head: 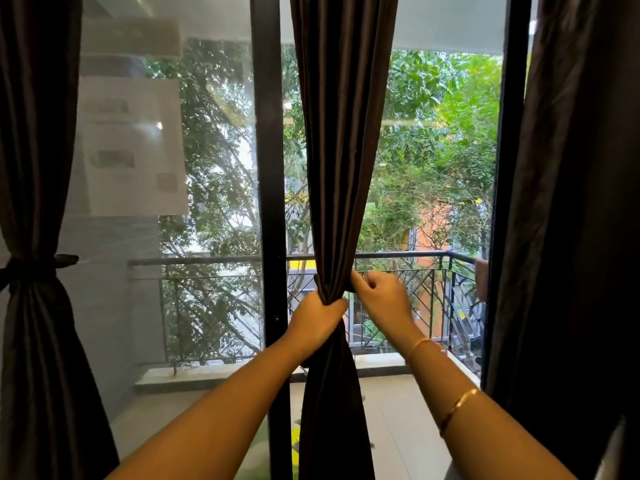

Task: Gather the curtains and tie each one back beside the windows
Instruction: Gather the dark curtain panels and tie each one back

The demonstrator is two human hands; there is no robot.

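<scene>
Curtain number two, the middle curtain [341, 168], hangs before the window frame [268, 168], cinched at waist height. Your left hand [317, 318] is wrapped tight around the gathered cloth; your right hand [379, 296] pinches its right edge with curled fingers. Left curtain [31, 306] is already tied; right curtain [571, 202] hangs loose. Open glass lies on both sides.

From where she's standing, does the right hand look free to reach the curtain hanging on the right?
Probably yes. The right hand is only pinching the middle curtain, and nothing shows between it and the right curtain; it would have to let go first.
</scene>
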